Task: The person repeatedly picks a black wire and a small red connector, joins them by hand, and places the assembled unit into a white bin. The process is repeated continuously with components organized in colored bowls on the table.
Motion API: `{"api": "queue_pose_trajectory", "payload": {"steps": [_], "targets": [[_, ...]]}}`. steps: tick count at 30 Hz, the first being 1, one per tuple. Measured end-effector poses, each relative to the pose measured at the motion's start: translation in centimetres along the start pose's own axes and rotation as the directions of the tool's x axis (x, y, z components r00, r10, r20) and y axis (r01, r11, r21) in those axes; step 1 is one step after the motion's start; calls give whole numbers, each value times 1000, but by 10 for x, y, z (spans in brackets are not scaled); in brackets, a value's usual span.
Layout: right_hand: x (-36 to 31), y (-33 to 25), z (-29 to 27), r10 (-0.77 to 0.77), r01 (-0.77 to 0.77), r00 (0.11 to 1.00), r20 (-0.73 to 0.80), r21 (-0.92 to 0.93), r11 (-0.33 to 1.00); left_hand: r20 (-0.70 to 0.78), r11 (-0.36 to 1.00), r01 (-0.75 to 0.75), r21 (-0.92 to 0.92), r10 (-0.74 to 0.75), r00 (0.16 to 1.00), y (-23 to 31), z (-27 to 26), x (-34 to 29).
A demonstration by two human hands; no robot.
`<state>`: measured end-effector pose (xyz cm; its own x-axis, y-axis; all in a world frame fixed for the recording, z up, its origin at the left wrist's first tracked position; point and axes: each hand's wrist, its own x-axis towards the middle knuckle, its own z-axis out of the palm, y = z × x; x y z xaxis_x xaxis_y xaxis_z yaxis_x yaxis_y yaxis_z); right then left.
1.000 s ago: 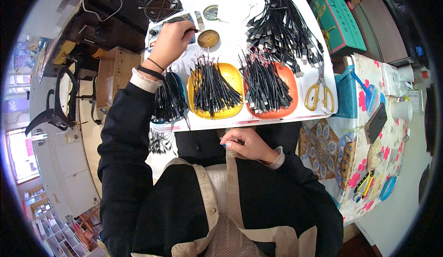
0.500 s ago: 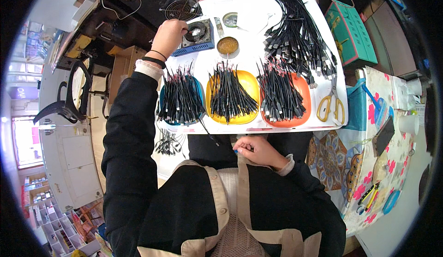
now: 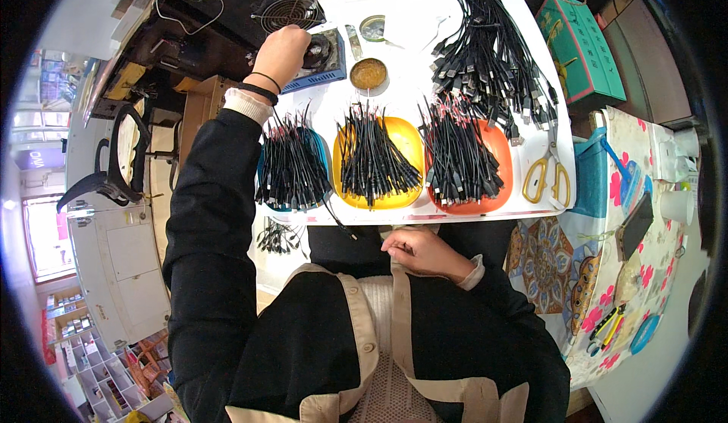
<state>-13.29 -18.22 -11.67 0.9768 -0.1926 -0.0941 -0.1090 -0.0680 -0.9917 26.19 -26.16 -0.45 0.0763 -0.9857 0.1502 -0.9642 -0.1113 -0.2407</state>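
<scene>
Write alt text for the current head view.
A person's left hand is at a blue box-shaped device on a white table, while the right hand is by the near edge. A blue tray, a yellow tray and an orange tray hold black cables; scissors lie to the right.

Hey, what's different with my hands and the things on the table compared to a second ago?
Your left hand has moved left, away from the round tin and to the blue box, more of which now shows. I can't tell whether it took or let go of anything. Your right hand stays below the table edge; the trays and scissors are as before.
</scene>
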Motion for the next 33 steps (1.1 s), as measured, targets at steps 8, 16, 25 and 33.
{"api": "queue_pose_trajectory", "payload": {"steps": [8,16,25,33], "targets": [[-1,1,4,39,-40,999,-13,-77,996,-163,843,159,-514,-278,947,1,-54,-53],[-4,4,24,113,-116,993,-22,-163,980,-41,-81,-141,-987,-714,699,16,-157,-277],[-6,9,65,321,-285,943,90,-280,917,-112,159,81,-984,-904,414,21,-193,-469],[-11,11,61,239,-219,971,30,-306,927,295,-40,541,-840,-870,395,-30,53,-411]]}}
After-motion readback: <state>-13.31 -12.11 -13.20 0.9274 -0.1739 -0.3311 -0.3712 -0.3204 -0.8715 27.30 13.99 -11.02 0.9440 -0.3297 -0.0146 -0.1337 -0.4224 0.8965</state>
